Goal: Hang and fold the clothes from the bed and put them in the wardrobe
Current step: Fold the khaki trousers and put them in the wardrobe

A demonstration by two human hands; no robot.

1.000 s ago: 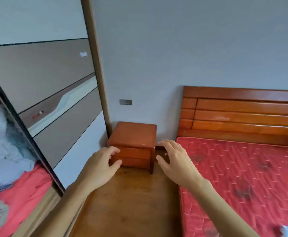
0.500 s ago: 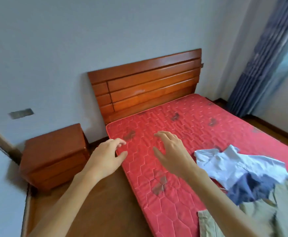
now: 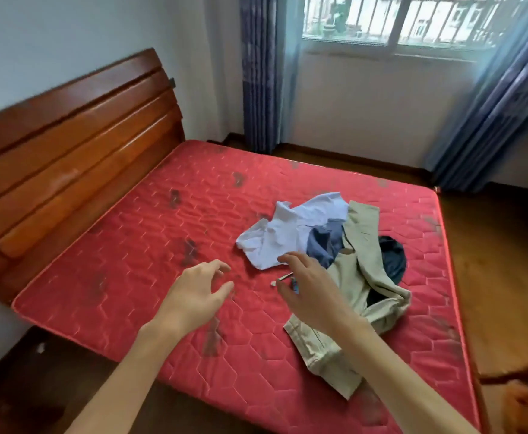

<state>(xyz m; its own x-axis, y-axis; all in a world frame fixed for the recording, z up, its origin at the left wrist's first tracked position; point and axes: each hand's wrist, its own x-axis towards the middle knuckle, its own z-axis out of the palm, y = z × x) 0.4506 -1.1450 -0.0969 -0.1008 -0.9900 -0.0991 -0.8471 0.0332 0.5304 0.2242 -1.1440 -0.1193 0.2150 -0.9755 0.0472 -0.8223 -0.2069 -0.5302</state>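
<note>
1. Two bare hands reach out over the red quilted mattress [image 3: 137, 277] in the head view, the only view given. The left hand [image 3: 193, 297] hovers with fingers spread and loosely bent, its grip empty; the right hand [image 3: 311, 292] is likewise spread and holds nothing, its fingertips just short of the pile.
2. Judging by that posture, both hands are held apart and forward to take hold of a garment, most likely the nearest one, so the pick-up has not yet begun.
3. Clothes lie in one crumpled heap on the right half of the bed: a pale blue, creased shirt [image 3: 290, 233] nearest the headboard side, a dark blue garment [image 3: 326, 242] partly under it, and long khaki trousers [image 3: 350, 308] trailing toward the near edge, with a dark navy piece [image 3: 392, 260] showing from beneath them.
4. Small objects [image 3: 284, 278], too blurred to identify, sit on the mattress just beside the right hand.
5. Behind the bed stand the slatted reddish wooden headboard [image 3: 68, 145], blue curtains [image 3: 259, 73] and a barred window [image 3: 413, 17]. No wardrobe is visible.
</note>
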